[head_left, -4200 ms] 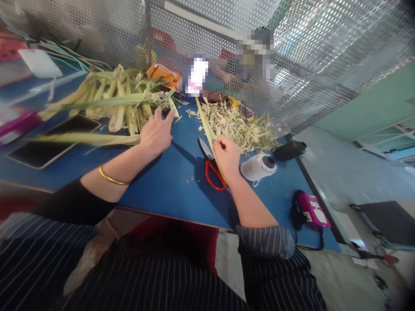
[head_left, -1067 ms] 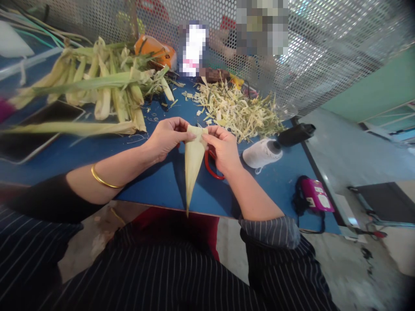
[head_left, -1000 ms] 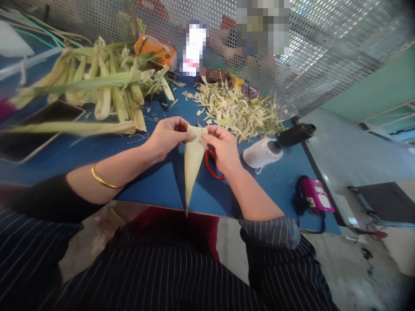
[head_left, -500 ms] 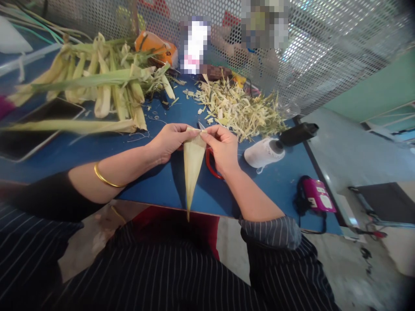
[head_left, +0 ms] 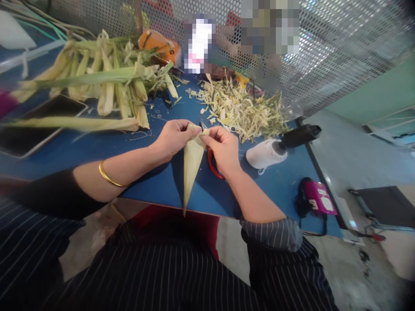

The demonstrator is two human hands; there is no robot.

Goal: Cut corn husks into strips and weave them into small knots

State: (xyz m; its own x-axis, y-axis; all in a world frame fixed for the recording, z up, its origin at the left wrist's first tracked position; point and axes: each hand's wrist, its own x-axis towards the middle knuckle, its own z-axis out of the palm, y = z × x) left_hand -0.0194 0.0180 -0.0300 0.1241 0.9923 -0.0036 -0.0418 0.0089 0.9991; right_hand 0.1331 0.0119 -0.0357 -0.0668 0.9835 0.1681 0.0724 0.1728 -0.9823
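A pale corn husk (head_left: 193, 166) hangs between my hands, its wide end up and its narrow tip pointing down past the table's front edge. My left hand (head_left: 177, 136) pinches the husk's top left corner between thumb and fingers. At the top right corner, my right hand (head_left: 223, 147) grips it the same way. Red-handled scissors (head_left: 212, 166) lie on the table under my right hand; their blade tip shows just beyond the fingers, and the rest is hidden.
On the blue table (head_left: 158, 185) lie a heap of corn husks (head_left: 106, 82), a pile of husk scraps (head_left: 243, 108), a white thread cone (head_left: 264, 154), a dark tablet (head_left: 42, 121) and a purple device (head_left: 320, 198) with a cord. A perforated metal screen (head_left: 223, 45) stands behind.
My hands have shifted slightly, and the husk's top edge is now folded or gathered differently between my fingers. Its lower tip has swung a little to the left and up.
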